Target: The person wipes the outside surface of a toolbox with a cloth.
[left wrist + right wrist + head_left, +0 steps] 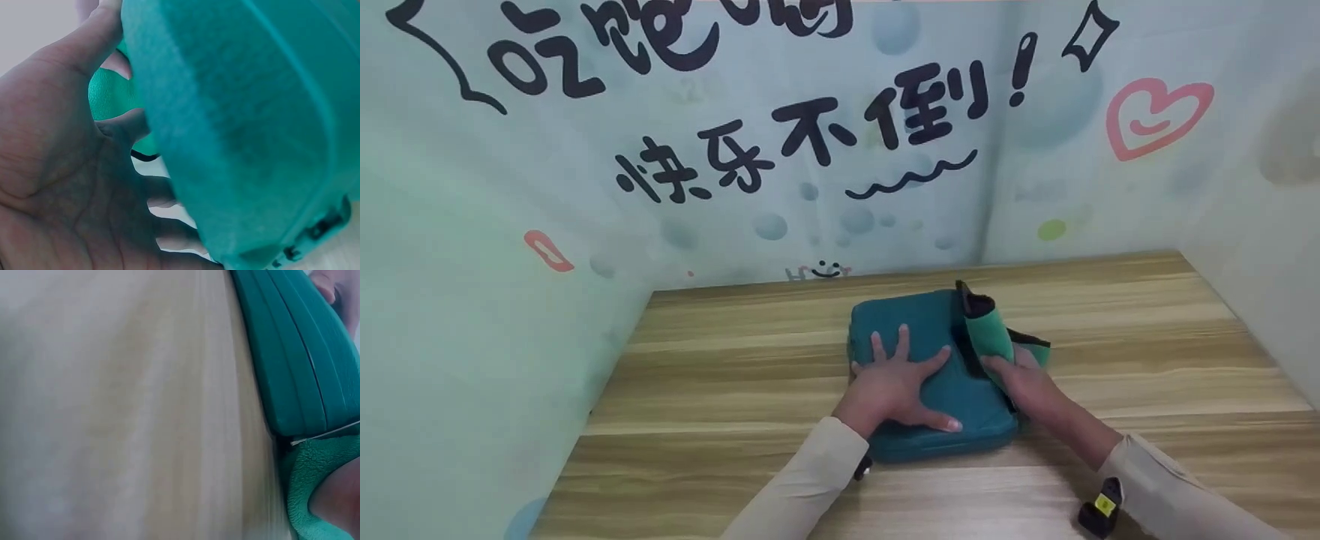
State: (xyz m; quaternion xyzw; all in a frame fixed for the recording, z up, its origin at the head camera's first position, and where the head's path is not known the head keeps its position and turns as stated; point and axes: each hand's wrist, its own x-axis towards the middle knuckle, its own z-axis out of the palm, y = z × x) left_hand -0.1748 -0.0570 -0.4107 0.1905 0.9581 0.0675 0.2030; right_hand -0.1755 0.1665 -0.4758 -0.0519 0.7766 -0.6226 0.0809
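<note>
A teal zip case [930, 307] lies flat on the table. My left hand [892, 390] rests on its top with the fingers spread wide. At the case's right side, my right hand [1031, 382] grips a folded green cloth [988, 334] with a black edging, thumb on top. Part of the cloth sticks out beyond the fingers to the right. In the right wrist view the cloth [315, 467] looks fuzzy and wraps by the fingers, right beside the case's end [292, 382]. The left wrist view shows the left palm [67, 169] against the case's rounded side [225, 135].
The wood-grain table [735, 375] extends on both sides of the case. A printed backdrop [810, 225] with dark lettering rises behind it, and pale walls stand left and right. A black wrist device [1101, 510] with a yellow label sits by the right sleeve.
</note>
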